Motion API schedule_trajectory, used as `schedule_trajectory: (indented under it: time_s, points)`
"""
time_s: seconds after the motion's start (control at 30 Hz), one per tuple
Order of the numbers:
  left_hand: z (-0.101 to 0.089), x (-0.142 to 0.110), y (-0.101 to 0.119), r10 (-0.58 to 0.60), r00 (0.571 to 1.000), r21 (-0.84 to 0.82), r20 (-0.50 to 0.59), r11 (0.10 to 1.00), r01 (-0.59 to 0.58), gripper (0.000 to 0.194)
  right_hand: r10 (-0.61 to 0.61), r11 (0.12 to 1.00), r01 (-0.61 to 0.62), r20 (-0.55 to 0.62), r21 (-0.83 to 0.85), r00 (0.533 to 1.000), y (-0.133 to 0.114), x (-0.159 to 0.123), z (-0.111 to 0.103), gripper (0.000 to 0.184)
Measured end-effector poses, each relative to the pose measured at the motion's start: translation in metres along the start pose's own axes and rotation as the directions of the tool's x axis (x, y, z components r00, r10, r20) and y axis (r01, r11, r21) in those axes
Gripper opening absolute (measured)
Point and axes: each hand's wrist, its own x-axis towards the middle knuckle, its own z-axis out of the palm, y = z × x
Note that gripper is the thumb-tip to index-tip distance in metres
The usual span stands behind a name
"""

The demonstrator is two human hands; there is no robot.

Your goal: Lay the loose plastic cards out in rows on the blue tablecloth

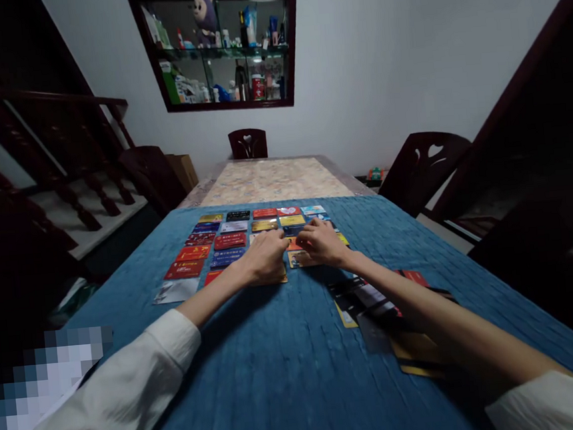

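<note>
Pale sleeves (115,384) foremost; left hand (264,254) and right hand (323,240) curled over cards (185,269), hold indeterminable. Cards probably light, stiff, slippery; best pinched by opposite edges.

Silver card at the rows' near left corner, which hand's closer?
Left. The left hand is to the right of the silver card; the right hand is farther right, past the left hand.
</note>
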Motion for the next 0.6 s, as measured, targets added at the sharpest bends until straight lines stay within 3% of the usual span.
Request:
schedule_trajectory:
  time_s: [0.27,0.6]
  points:
    - [-0.001,-0.001,0.057,0.155,0.988,-0.054,-0.006,0.986,-0.155,0.027,0.038,0.999,-0.039,-0.044,-0.023,0.998,0.022,-0.062,-0.01,0.017]
    - [0.004,-0.002,0.109,0.293,0.956,-0.088,0.013,0.953,-0.29,0.019,0.041,0.998,-0.047,-0.112,-0.05,0.993,0.044,-0.131,-0.024,0.012]
